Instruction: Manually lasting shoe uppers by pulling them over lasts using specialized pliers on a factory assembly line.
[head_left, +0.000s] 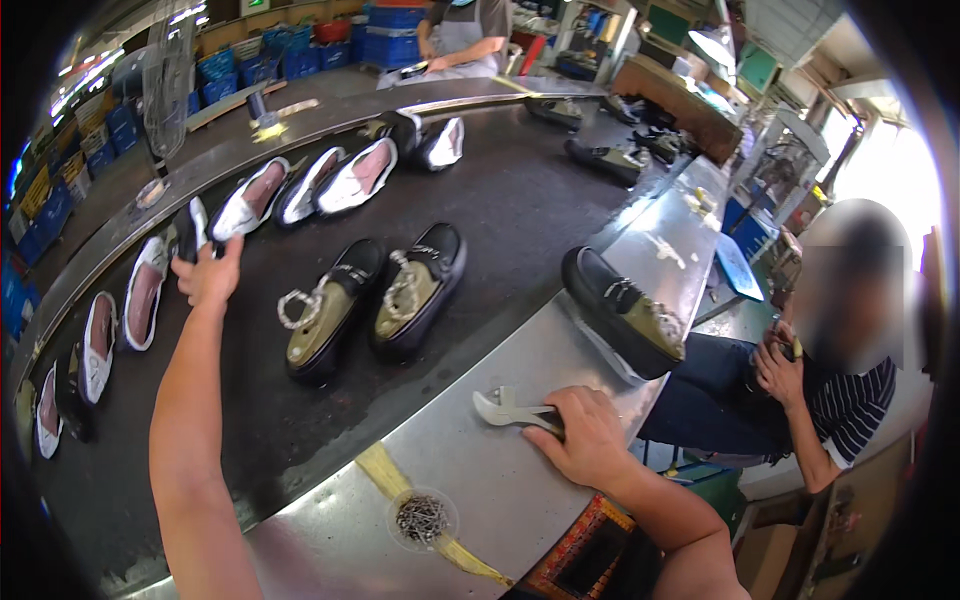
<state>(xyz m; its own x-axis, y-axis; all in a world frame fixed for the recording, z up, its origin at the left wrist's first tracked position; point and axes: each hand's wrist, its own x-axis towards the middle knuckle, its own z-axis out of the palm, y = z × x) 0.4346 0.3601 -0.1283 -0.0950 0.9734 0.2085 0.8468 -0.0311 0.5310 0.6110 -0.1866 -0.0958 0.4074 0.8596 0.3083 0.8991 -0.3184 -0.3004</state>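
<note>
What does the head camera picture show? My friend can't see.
A person's left hand reaches toward a dark shoe in a row on a dark work surface, while the right hand holds pliers over a metal ledge. Two shoes with pale loops stand between the hands.

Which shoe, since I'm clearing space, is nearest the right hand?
The black-and-olive shoe on the metal ledge, beyond the right hand; the similar pair stands farther left, on the dark surface.

The right-hand window (903, 165) glares, the metal ledge (505, 475) gleams, edges curve.
</note>
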